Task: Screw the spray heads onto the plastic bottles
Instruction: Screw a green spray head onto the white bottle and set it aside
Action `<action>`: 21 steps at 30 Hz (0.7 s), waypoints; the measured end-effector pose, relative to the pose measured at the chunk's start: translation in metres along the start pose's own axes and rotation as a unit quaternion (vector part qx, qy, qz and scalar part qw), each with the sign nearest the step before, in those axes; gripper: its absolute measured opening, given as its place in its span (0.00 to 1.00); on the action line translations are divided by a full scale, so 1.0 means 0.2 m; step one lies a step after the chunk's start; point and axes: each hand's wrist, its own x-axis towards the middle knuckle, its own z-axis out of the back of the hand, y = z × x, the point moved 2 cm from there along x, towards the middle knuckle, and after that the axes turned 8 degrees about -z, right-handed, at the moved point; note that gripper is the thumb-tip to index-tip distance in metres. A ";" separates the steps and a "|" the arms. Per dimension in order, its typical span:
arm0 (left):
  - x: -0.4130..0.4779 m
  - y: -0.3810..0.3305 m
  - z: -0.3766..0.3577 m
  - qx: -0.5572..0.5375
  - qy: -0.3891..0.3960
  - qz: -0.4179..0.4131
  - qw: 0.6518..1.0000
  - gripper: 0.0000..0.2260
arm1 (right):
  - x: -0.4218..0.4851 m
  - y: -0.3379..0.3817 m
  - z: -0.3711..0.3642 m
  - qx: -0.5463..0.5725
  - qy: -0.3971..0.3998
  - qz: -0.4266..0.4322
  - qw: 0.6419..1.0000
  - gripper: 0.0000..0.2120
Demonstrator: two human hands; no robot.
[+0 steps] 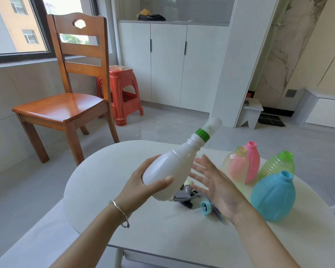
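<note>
My left hand grips the base of a white bottle, held tilted above the table with its neck pointing up and to the right. A spray head with a green collar sits on the bottle's neck; its top is blurred. My right hand is open beside the bottle, palm toward it, fingers spread, not touching it. Under the hands lie a grey spray head and a spray head with a light blue collar. Blue, green, pink and clear bottles stand uncapped at the right.
The round white table carries everything. A wooden chair and a red plastic stool stand beyond it on the tiled floor. White cabinets line the back wall.
</note>
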 end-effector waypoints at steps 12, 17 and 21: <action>0.12 0.11 0.33 -0.029 -0.110 -0.036 0.993 0.20 | 0.26 0.08 -0.53 -0.085 0.059 0.025 0.994 0.29; 0.21 0.20 0.59 -0.050 -0.134 0.004 0.990 0.21 | 0.51 0.09 -0.76 -0.125 0.083 0.026 0.988 0.32; 0.21 0.31 0.79 0.079 -0.182 -0.005 0.980 0.23 | 0.74 0.06 -0.88 -0.190 0.037 0.055 0.980 0.28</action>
